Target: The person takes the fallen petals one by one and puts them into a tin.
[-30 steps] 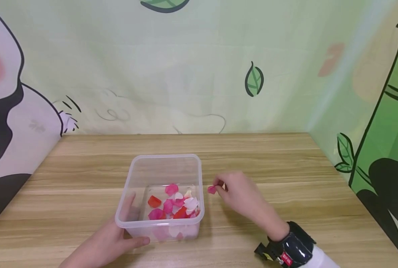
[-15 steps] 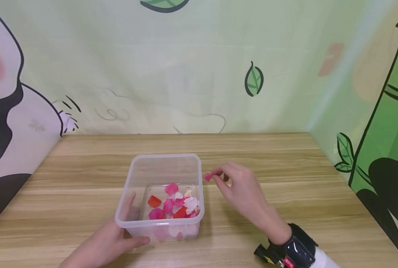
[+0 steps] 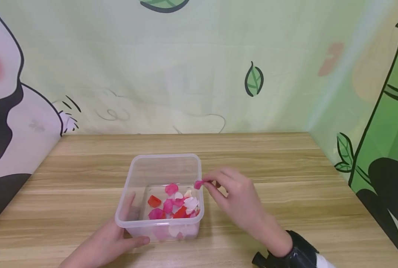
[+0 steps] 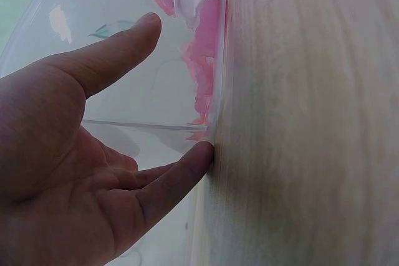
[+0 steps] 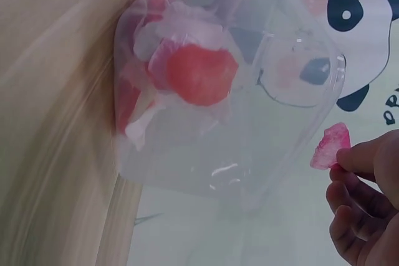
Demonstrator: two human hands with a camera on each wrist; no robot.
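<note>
A clear square plastic box without a lid stands on the table, with several pink, red and white flower petals on its bottom. My left hand holds its front left corner, thumb along the front wall and fingers at the left side. In the left wrist view, the left hand's fingertips touch the box near the tabletop. My right hand pinches one pink petal between thumb and index finger, at the box's right rim. From the right wrist, the pinched petal shows beside the rim.
The wood-grain table extends around the box on every side. Behind it hangs a pale green cloth backdrop printed with leaves and pandas. A black wrist strap sits on the right forearm.
My right hand has risen and moved left with the pink petal, from beside the box to its right rim, dipping slightly at the end. The left hand and box have stayed still.
</note>
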